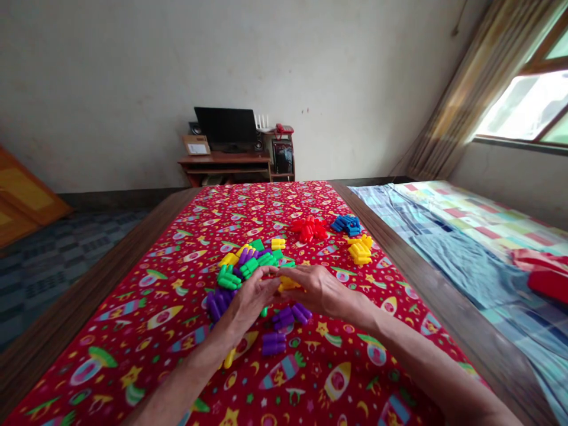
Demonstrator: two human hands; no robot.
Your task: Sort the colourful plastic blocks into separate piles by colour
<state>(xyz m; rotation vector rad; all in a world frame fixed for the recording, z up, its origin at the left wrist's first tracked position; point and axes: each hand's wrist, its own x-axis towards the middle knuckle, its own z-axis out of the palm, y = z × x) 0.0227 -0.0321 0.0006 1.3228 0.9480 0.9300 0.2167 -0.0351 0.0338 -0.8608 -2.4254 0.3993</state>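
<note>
My left hand and my right hand meet fingertip to fingertip over a mixed heap of plastic blocks in green, yellow and purple. Both hands have fingers curled together. A yellow block shows under the right hand's fingers, which seem closed on it. What the left fingers hold is hidden. Loose purple blocks lie just below the hands, with another purple block nearer me. Beyond the hands sit sorted groups: red blocks, blue blocks and yellow blocks.
The blocks lie on a red patterned cloth over a wooden table. A bed with checked sheets runs along the right. A desk with a monitor stands at the far wall. A curtained window is upper right.
</note>
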